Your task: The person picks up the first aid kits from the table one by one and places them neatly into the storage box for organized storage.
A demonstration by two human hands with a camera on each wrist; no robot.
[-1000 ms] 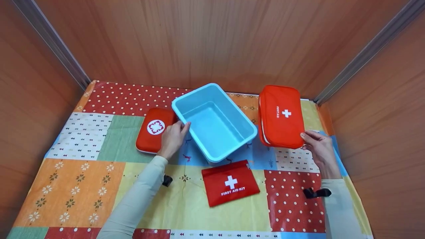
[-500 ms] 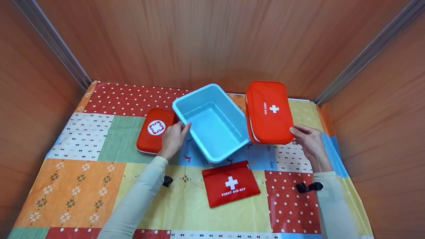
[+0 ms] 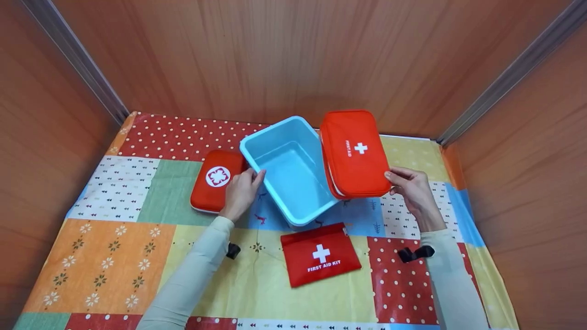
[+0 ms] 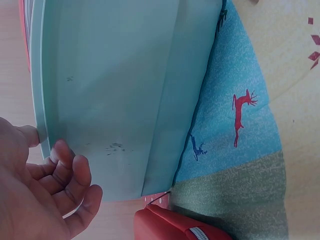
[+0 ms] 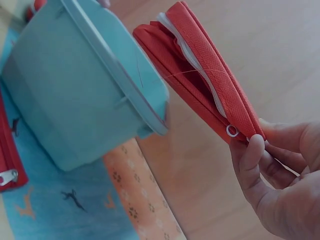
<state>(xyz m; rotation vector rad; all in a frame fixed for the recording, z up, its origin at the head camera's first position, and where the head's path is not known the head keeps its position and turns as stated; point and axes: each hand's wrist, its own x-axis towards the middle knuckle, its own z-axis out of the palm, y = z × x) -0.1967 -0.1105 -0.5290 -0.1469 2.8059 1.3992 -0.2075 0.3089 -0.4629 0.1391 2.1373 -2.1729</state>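
Note:
My left hand (image 3: 241,192) pinches the near left rim of a light blue plastic basin (image 3: 293,178), thumb on one side of the rim and fingers on the other in the left wrist view. A red zippered first aid bag (image 3: 353,160) with a white cross is held up by its near right corner in my right hand (image 3: 412,192). Its left part overlaps the basin's right rim in the head view. In the right wrist view the thumb and fingers pinch the bag (image 5: 220,95) beside its ring zipper pull. The basin's inside shows nothing in it.
A red hard-shell case (image 3: 215,176) with a white round emblem lies left of the basin. A flat red first aid kit pouch (image 3: 321,261) lies in front of it. The patchwork tablecloth (image 3: 110,256) reaches wood-grain walls (image 3: 293,55) at the back and sides.
My right hand has carried the first aid bag leftward, from beside the basin to over its right rim. The left hand keeps its hold on the basin, which stays in place.

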